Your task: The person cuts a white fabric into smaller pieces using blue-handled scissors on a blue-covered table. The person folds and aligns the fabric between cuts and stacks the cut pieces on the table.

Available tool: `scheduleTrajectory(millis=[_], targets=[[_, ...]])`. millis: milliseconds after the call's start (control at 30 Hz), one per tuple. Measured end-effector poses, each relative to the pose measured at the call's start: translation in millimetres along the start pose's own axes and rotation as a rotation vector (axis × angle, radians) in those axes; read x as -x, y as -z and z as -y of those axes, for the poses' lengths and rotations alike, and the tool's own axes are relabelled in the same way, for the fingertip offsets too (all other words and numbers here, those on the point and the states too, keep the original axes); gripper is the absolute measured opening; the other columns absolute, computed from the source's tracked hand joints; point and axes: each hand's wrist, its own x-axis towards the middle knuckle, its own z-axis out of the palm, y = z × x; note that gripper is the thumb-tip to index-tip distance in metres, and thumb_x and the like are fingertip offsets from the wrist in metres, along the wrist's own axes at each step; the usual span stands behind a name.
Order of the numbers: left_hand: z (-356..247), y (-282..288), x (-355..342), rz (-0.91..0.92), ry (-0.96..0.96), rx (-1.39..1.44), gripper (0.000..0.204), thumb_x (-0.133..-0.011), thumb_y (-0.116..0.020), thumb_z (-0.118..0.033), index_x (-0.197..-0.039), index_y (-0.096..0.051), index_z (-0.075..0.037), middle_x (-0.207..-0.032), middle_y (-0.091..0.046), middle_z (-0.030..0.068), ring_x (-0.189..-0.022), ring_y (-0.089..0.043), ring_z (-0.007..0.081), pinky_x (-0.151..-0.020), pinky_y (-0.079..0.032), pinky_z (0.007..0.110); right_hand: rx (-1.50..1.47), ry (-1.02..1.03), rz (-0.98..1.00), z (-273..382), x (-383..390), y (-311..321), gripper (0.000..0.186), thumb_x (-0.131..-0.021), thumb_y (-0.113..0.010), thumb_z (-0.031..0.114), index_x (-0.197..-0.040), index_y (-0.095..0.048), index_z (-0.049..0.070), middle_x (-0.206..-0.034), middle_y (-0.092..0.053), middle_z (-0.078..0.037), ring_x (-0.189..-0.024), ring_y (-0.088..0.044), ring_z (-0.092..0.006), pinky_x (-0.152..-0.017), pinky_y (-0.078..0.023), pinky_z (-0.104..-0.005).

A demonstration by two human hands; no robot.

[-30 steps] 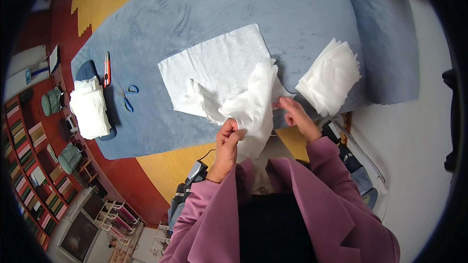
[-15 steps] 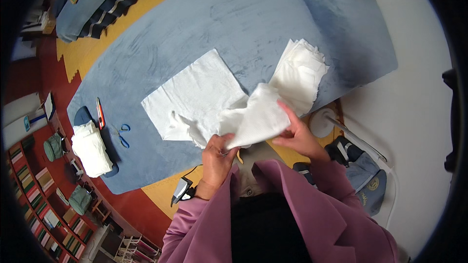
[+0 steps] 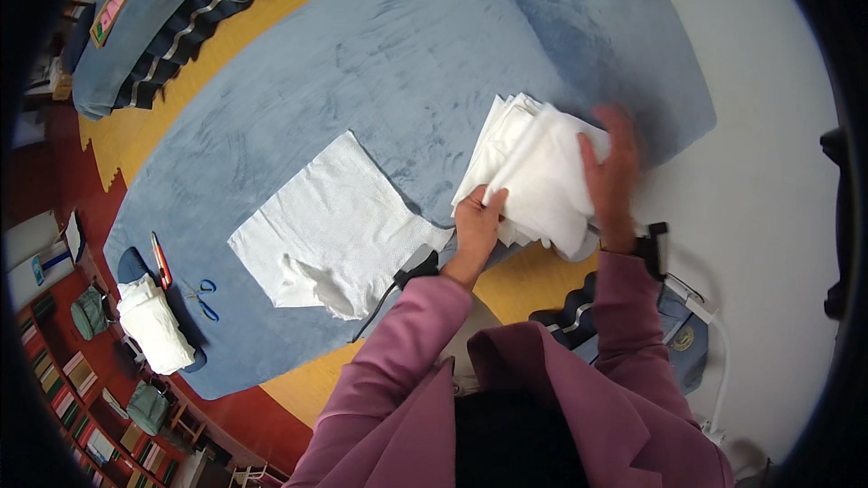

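A stack of folded white cloths (image 3: 493, 145) lies toward the right of the blue-covered table, with a loose white cloth (image 3: 551, 181) on top. My left hand (image 3: 477, 230) pinches that cloth's near left edge between thumb and fingers. My right hand (image 3: 617, 172), somewhat blurred, rests against the cloth's right side with thumb and fingers apart. Left of the hands, a white textured cloth (image 3: 325, 217) is spread out, its near part crumpled. Whether the right thumb presses on the cloth is hard to make out.
On the table's left end lie blue-handled scissors (image 3: 206, 300), a red utility knife (image 3: 161, 260) and a bundle of white cloth (image 3: 155, 325). A white stand arm (image 3: 719, 352) rises beside the wall at right. Bookshelves (image 3: 86, 398) stand at lower left.
Both hands have moved right, bringing the loose cloth from beside the spread cloth onto the stack. The right hand has turned upward along its far side. The view has shifted slightly.
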Motion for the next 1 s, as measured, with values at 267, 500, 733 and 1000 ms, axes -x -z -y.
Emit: scheduleTrajectory(millis=[267, 500, 733, 1000], targets=[[28, 37, -19, -0.204, -0.051, -0.227, 0.024, -0.091, -0.068, -0.016, -0.107, -0.066, 0.001, -0.074, -0.067, 0.0119, -0.061, -0.063, 0.0202, -0.056, -0.049, 0.032, 0.324, 0.130, 0.424, -17, 70, -149, 0.074, -0.096, -0.052, 0.045, -0.154, -0.028, 0.006, -0.162, -0.021, -0.016, -0.151, -0.014, -0.0320, -0.121, -0.008, -0.0528], [-31, 225, 87, -0.514, -0.589, -1.351, 0.048, -0.074, -0.075, -0.013, -0.119, -0.060, -0.006, -0.121, -0.060, 0.0159, -0.115, -0.054, 0.0363, -0.096, -0.042, 0.047, 0.208, 0.169, 0.315, 7, 69, -136, 0.064, -0.093, -0.058, 0.034, -0.145, -0.040, 0.003, -0.159, -0.027, -0.018, -0.149, -0.019, -0.0351, -0.120, -0.012, -0.0521], [6, 326, 151, -1.044, 0.095, -1.163, 0.027, -0.076, -0.073, -0.015, -0.097, -0.064, -0.001, -0.087, -0.065, 0.0138, -0.081, -0.063, 0.0310, -0.076, -0.050, 0.043, -0.077, 0.177, 0.547, 126, 154, -157, 0.049, -0.079, -0.075, 0.023, -0.123, -0.058, 0.008, -0.107, -0.065, -0.015, -0.100, -0.064, -0.0360, -0.079, -0.051, -0.0418], [81, 357, 228, -1.123, 0.160, 0.259, 0.016, -0.085, -0.055, -0.014, -0.073, -0.057, -0.004, -0.065, -0.060, 0.0078, -0.056, -0.056, 0.0172, -0.056, -0.045, 0.029, -0.321, -0.280, 1.122, 83, 183, -166, 0.046, -0.077, -0.076, 0.034, -0.101, -0.067, -0.004, -0.078, -0.067, -0.015, -0.079, -0.069, -0.0310, -0.067, -0.050, -0.0401]])
